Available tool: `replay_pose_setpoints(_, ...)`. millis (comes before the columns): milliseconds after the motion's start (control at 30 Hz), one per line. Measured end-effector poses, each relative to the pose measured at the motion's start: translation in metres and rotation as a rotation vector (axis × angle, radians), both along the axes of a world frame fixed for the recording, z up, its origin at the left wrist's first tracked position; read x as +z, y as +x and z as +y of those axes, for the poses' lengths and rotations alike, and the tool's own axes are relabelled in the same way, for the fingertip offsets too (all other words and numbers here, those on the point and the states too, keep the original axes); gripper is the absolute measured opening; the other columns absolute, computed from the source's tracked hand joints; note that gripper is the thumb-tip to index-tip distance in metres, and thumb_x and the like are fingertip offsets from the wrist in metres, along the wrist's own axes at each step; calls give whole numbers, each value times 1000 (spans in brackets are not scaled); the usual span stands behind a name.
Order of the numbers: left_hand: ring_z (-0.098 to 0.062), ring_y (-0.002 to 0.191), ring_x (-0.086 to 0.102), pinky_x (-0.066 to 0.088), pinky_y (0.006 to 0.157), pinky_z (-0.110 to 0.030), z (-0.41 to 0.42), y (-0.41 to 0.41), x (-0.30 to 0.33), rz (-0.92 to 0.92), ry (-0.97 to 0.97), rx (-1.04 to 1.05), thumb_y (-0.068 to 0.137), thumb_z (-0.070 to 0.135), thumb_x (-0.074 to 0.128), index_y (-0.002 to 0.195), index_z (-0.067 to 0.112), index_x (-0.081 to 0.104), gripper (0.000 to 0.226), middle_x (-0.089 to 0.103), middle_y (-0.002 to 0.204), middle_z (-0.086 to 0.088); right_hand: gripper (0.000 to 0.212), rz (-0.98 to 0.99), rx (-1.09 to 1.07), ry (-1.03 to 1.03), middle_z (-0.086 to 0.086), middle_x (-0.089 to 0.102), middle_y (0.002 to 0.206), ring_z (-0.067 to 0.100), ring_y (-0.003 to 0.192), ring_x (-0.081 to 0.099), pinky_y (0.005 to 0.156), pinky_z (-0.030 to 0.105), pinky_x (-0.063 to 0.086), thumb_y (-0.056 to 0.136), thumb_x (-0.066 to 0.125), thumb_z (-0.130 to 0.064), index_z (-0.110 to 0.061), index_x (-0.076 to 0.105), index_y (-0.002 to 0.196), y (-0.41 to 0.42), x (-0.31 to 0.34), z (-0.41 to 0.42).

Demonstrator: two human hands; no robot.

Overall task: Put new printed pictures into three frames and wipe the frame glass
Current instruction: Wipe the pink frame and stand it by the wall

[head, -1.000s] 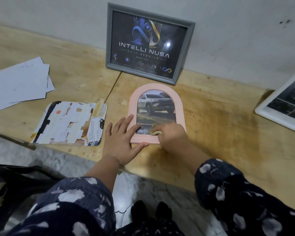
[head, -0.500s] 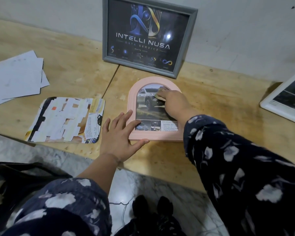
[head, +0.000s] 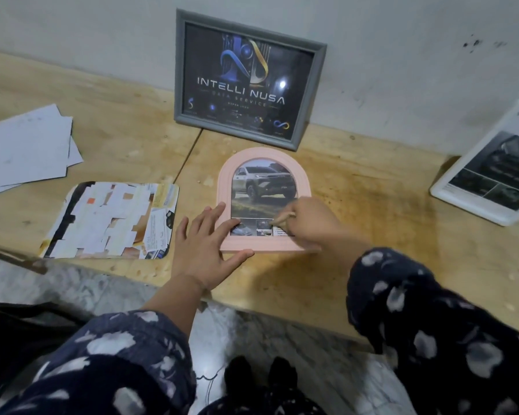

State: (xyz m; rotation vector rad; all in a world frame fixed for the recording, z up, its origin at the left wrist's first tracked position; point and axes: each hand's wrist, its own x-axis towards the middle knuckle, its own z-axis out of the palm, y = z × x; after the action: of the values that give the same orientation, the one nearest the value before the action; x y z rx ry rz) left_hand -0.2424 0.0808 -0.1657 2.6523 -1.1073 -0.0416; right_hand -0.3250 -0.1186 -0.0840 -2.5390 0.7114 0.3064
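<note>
Near the tabletop's front edge, the left hand (head: 206, 250) lay spread flat, steadying the pink arched frame (head: 264, 202), while the right hand (head: 307, 224) pinched a small cloth (head: 283, 219) on its glass, best wiped with light, overlapping strokes.

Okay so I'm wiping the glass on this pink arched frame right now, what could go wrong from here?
The pink frame lies close to the wooden table's front edge; only your flat left hand steadies it, so a hard stroke might slide it off. The small cloth in your right hand could let fingers smear the glass. A long upward stroke might bump the grey frame leaning on the wall.
</note>
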Motion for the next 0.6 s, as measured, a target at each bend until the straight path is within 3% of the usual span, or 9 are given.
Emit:
replay_pose_setpoints(67, -18, 144, 22, 11, 115, -51, 0, 2, 0, -5, -4, -4, 76, 84, 28, 133, 44, 46, 72, 25, 156, 9, 33, -64, -76, 48, 1, 72, 97, 21, 85, 65, 76, 33, 55, 84, 50, -1, -19, 77, 91, 18, 16, -15)
replay_pose_setpoints(200, -18, 143, 23, 11, 115, -51, -1, 2, -2, -6, -15, -8, 76, 84, 31, 131, 45, 47, 69, 27, 155, 9, 36, -228, -90, -121, 10, 68, 115, 30, 107, 60, 93, 35, 49, 87, 48, -1, -17, 72, 108, 61, 23, -33)
replay_pose_setpoints(400, -17, 142, 27, 15, 114, -49, 0, 6, -5, -10, -26, 3, 75, 84, 35, 129, 46, 47, 67, 30, 154, 11, 40, 18, 177, -484, 7, 51, 137, 31, 128, 36, 102, 43, 32, 94, 35, -6, -14, 53, 129, 64, -18, -23)
replay_pose_setpoints(600, -18, 142, 25, 13, 115, -49, -2, 1, -5, -17, 6, 3, 76, 84, 31, 131, 47, 45, 68, 29, 154, 10, 29, 82, 122, -563, 7, 59, 117, 28, 118, 41, 94, 38, 36, 90, 42, -9, -14, 56, 115, 24, -24, -1)
